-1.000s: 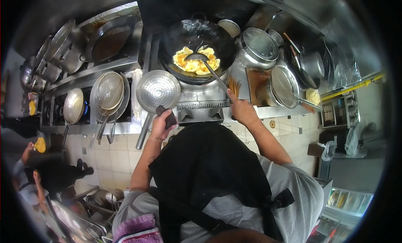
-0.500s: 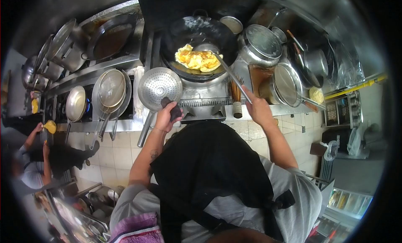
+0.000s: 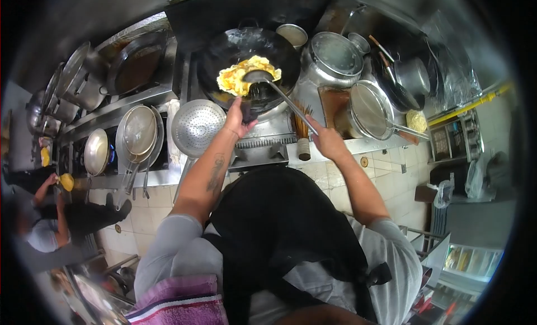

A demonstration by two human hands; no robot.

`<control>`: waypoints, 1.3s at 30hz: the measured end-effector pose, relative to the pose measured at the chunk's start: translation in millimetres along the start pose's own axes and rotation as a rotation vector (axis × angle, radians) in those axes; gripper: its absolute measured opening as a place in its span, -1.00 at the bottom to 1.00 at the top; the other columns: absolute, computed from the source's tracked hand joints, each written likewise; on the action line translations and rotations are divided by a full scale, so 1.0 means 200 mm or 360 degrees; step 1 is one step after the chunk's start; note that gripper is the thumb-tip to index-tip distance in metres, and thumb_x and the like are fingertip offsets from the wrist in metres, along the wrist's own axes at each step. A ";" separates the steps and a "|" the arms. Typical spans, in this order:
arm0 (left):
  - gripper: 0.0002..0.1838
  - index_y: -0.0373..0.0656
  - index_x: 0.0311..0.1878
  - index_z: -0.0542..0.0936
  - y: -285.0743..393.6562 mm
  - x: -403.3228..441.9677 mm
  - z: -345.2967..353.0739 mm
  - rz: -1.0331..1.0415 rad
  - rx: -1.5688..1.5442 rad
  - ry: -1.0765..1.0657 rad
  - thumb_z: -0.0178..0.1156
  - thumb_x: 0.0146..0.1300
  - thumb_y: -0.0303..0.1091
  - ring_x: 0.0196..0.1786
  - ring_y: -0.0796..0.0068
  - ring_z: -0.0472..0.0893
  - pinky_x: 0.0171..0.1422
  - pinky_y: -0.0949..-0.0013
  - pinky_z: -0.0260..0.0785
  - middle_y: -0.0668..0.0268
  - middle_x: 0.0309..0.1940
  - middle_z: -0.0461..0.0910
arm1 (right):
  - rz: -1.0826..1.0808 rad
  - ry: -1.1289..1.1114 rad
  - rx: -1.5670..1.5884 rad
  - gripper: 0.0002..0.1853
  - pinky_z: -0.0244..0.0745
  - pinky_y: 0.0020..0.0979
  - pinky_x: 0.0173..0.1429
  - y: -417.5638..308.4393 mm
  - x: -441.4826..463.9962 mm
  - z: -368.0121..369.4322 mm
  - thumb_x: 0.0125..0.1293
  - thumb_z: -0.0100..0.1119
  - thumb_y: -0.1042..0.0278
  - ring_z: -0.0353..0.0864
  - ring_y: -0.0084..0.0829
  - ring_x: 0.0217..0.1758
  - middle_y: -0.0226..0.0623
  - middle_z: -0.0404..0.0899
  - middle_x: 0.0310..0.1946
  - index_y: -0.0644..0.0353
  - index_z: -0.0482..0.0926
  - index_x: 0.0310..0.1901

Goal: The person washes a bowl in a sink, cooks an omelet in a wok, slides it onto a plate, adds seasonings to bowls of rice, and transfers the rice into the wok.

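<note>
A wide black wok (image 3: 215,51) sits on the stove in front of me, with a yellow and white mass of cooked egg (image 3: 232,81) in it. My right hand (image 3: 328,139) is closed round the long handle of a ladle (image 3: 258,76). The ladle's bowl rests against the egg and covers part of it. At the wok's near rim, my left hand (image 3: 238,121) grips a dark folded cloth (image 3: 250,113). The cloth seems to touch the rim; the fingers behind it are partly hidden.
A perforated strainer (image 3: 197,126) lies left of the wok. A bamboo brush (image 3: 302,140) stands at the front edge. To the right are a lidded pot (image 3: 335,53) and a mesh sieve (image 3: 370,107). At far left, another person (image 3: 47,224) holds something yellow (image 3: 66,182).
My left hand has moved from beside the strainer up to the wok's near rim with the cloth. The ladle has moved onto the egg. The view has shifted slightly.
</note>
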State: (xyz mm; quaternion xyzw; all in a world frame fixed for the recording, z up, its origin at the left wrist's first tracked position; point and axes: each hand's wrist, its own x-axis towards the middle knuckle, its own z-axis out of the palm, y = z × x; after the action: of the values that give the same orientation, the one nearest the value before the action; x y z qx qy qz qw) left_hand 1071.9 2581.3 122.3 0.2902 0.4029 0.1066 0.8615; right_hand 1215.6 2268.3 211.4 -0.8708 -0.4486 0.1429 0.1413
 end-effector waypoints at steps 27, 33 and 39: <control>-0.49 -0.18 0.01 0.64 0.04 -1.32 -1.15 0.0387 -0.0398 0.0302 0.24 0.55 0.18 -0.52 0.41 0.69 -0.55 0.42 0.53 0.24 -0.40 0.69 | -0.0362 -0.0447 0.0795 -0.30 0.62 -0.28 -0.38 -1.96 1.68 0.37 0.57 0.12 0.34 0.58 -0.40 -0.61 -0.23 0.64 -0.49 0.02 0.24 0.70; -0.46 -0.20 -0.06 0.65 0.12 -1.38 -1.46 0.0466 -0.0496 0.0436 0.21 0.56 0.20 -0.54 0.36 0.66 -0.54 0.38 0.48 0.18 -0.40 0.70 | -0.0342 -0.0504 0.0820 -0.31 0.57 -0.29 -0.44 -2.10 1.73 0.47 0.56 0.13 0.39 0.55 -0.43 -0.60 -0.27 0.61 -0.49 0.10 0.27 0.69; -0.47 -0.21 -0.03 0.64 0.30 -1.33 -1.53 0.0538 -0.0470 0.0394 0.20 0.57 0.18 -0.52 0.37 0.66 -0.51 0.40 0.49 0.17 -0.38 0.70 | 0.0144 -0.1048 0.2016 -0.35 0.33 -0.51 -0.61 -2.13 1.71 0.46 0.59 0.12 0.50 0.35 -0.64 -0.59 -0.39 0.46 -0.44 0.10 0.21 0.64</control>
State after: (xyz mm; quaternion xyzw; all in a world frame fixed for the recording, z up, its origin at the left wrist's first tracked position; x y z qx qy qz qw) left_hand 668.8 2644.6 170.2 0.2092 0.4313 0.3413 0.8085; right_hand 1054.8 2797.8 245.1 -0.5507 -0.2623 0.6372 0.4711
